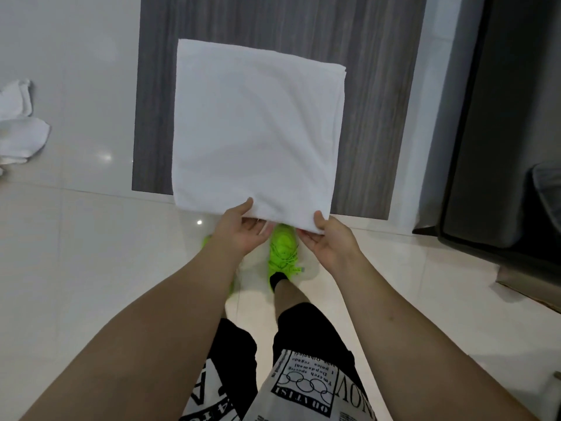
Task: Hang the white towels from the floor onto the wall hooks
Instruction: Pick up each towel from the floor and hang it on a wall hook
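**A:** Looking straight down, and there it is: a white, square-folded terry towel [258,129] held out flat in front of the person, in front of a grey wood-grain wall panel [373,123].

**B:** Both hands are on the near edge. The left hand [239,229] has its thumb lying on top of the cloth and its fingers tucked beneath, pinched on the edge left of centre.

**A:** And the right hand [328,241] does the same at the near right corner, thumb above, fingers curled under, clamped on the fabric. The two hands sit near each other, not touching.

**B:** The far edge of the towel shows a thick fold at the upper right, several layers stacked.

**A:** Off to the left, a crumpled pile of white towels [21,126] lies on the glossy cream tiled floor [91,253], well apart from the one in hand.

**B:** Directly under the towel's near edge, a neon green laced sneaker [283,253] points toward the wall. A sliver of a second green shoe peeks out beside the left wrist.

**A:** Black shorts with a white printed panel [303,384] fill the bottom of the view.

**B:** On the right, a dark grey cabinet [491,132] stands on the tiles, clear of the towel.
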